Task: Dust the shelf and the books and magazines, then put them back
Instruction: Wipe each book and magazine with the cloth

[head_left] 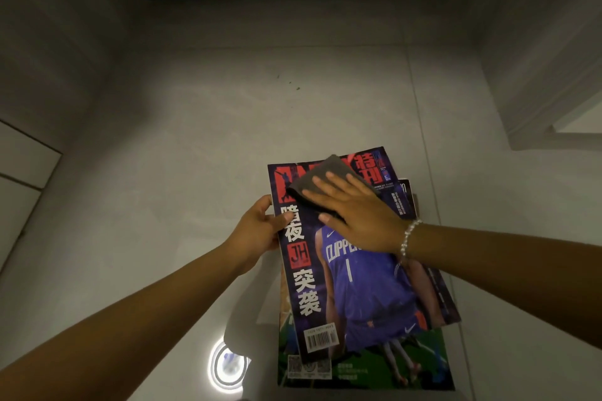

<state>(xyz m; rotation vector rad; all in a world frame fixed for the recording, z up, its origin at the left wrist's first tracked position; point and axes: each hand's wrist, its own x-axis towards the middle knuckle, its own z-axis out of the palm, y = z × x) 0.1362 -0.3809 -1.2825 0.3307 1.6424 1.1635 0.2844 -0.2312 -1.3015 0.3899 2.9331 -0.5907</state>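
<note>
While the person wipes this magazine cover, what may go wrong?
The top magazine lies askew on an uneven pile, so the right hand pressing the cloth might slide it off. The left hand grips only its left edge, so the cover may bend or crease. Light is dim, so dust may be missed.

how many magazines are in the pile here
3 that I can tell: the purple magazine on top, held by the left hand; a second magazine poking out at its right edge; the green magazine at the bottom. More may be hidden between them.
</note>
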